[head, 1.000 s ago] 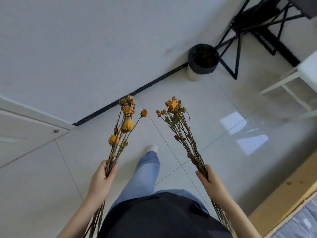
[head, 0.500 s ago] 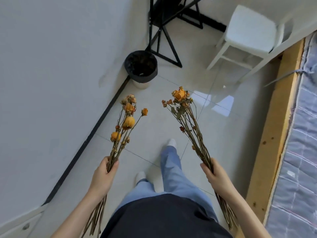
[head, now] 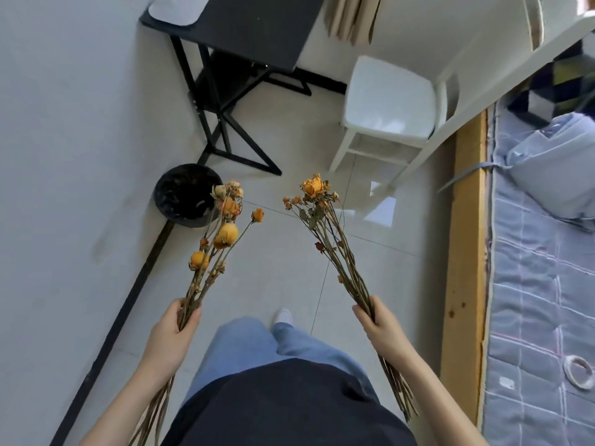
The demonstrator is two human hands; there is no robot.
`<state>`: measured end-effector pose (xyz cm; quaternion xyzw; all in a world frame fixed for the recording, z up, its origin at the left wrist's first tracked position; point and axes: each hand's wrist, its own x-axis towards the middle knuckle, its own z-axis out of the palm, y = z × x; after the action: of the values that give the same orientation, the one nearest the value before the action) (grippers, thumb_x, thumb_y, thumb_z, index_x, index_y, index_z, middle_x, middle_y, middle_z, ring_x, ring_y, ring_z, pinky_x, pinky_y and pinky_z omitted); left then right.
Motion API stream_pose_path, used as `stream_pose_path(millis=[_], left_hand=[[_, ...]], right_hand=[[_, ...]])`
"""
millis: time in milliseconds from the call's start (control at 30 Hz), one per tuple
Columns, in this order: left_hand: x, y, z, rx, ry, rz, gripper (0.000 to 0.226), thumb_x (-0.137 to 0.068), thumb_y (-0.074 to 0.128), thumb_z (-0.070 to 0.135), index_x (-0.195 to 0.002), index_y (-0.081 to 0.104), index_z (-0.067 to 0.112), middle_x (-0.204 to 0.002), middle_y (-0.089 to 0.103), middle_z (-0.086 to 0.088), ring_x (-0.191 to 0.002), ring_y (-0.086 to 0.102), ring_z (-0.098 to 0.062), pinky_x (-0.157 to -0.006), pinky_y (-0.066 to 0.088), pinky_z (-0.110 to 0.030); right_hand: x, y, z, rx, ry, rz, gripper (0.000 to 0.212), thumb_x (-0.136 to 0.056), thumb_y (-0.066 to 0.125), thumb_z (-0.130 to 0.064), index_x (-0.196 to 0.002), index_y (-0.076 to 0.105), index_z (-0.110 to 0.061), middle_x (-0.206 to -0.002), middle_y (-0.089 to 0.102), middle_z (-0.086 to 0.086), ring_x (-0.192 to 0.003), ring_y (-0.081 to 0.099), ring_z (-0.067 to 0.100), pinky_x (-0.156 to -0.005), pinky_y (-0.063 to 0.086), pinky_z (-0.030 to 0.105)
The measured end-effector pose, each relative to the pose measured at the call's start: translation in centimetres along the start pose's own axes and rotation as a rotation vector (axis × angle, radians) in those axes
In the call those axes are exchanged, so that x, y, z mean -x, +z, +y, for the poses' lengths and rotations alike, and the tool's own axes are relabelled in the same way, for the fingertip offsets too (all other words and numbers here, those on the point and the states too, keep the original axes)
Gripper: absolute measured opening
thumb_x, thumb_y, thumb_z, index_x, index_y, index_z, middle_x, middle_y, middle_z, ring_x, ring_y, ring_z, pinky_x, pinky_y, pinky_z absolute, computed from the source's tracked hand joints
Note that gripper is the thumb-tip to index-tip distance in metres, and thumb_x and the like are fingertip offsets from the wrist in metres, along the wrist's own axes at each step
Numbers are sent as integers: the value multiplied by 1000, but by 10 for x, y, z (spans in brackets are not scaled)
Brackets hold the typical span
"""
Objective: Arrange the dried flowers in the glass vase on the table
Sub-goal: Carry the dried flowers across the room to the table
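My left hand grips a bunch of dried flowers by the stems; its orange and yellow heads point up and away from me. My right hand grips a second bunch of dried orange roses the same way, with long stems trailing past my wrist. Both bunches hang over the tiled floor in front of my legs. A black table stands ahead at the wall. No glass vase is in view.
A black waste bin sits by the wall under the left bunch. A white stool stands ahead on the right. A bed with a wooden frame and a grey-blue mattress runs along the right. A tape roll lies on it.
The view has swung right and forward along the wall: the bin, black table and stool have come closer, and the bed now fills the right side. Both hands keep their bunches.
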<state>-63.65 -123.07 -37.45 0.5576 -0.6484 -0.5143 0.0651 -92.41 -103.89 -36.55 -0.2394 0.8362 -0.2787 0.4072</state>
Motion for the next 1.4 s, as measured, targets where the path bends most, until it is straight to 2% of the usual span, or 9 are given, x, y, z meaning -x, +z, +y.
stream_pose_path(millis=[67,133,333,500,733,1033,1200,1333,1400], left_hand=[[-20,6,24,-11,13,-2,14,-93,50,27,-105,52,20,-78,61,0,-67,56,-17,-55,43,-27],[-42,11,46,-26,23,-23,13,-93,50,28,-105,52,23,-83,62,3,-72,58,-14,-57,44,-24],[-118,24,103,-55,55,-88,9,-93,51,25,-101,50,30,-89,61,14,-82,57,-5,-66,44,-19],[-193,34,163,-64,116,-175,23,-93,52,22,-90,46,44,-90,57,22,-81,53,4,-69,41,-14],[-278,44,239,-108,175,-193,11,-93,52,19,-104,53,20,-88,62,3,-79,56,-5,-66,42,-18],[-351,81,307,-150,101,-188,15,-92,52,25,-105,56,19,-77,62,-7,-73,59,-26,-64,42,-33],[-380,115,354,-110,51,-120,11,-92,52,27,-102,56,23,-74,61,-9,-67,56,-22,-61,40,-32],[-395,140,394,-56,-9,-53,27,-92,52,29,-117,52,21,-97,63,8,-90,57,-8,-75,42,-27],[-402,149,413,-32,-37,-17,32,-92,51,30,-122,51,19,-100,61,11,-99,57,-14,-81,41,-31]], right_hand=[[-23,-17,-9,-12,0,8,17,-95,49,-23,-82,45,-12,-64,43,-6,-56,38,8,-55,33,22],[-43,-29,-17,-36,0,14,19,-95,49,-24,-85,46,-8,-64,42,-4,-56,36,8,-53,33,19],[-101,-51,-41,-53,3,29,17,-96,49,-22,-79,44,-20,-65,45,-8,-54,38,2,-53,35,13],[-153,-79,-59,-77,74,94,20,-96,48,-25,-86,46,-7,-66,44,-2,-57,35,8,-51,31,18],[-222,-128,-94,-141,113,162,20,-95,48,-23,-79,42,-12,-63,40,-5,-55,34,10,-52,31,22],[-330,-196,-111,-136,51,126,21,-95,49,-19,-76,43,-23,-62,44,-9,-51,41,-3,-52,35,10],[-397,-251,-114,-94,6,49,19,-95,49,-23,-77,42,-21,-61,44,-8,-50,37,1,-51,35,12],[-447,-305,-124,-6,-59,-10,18,-95,49,-26,-80,42,-19,-62,45,-7,-50,38,0,-49,34,13],[-468,-329,-133,32,-76,-31,16,-95,49,-27,-83,44,-17,-63,47,-6,-50,38,2,-50,33,15]])
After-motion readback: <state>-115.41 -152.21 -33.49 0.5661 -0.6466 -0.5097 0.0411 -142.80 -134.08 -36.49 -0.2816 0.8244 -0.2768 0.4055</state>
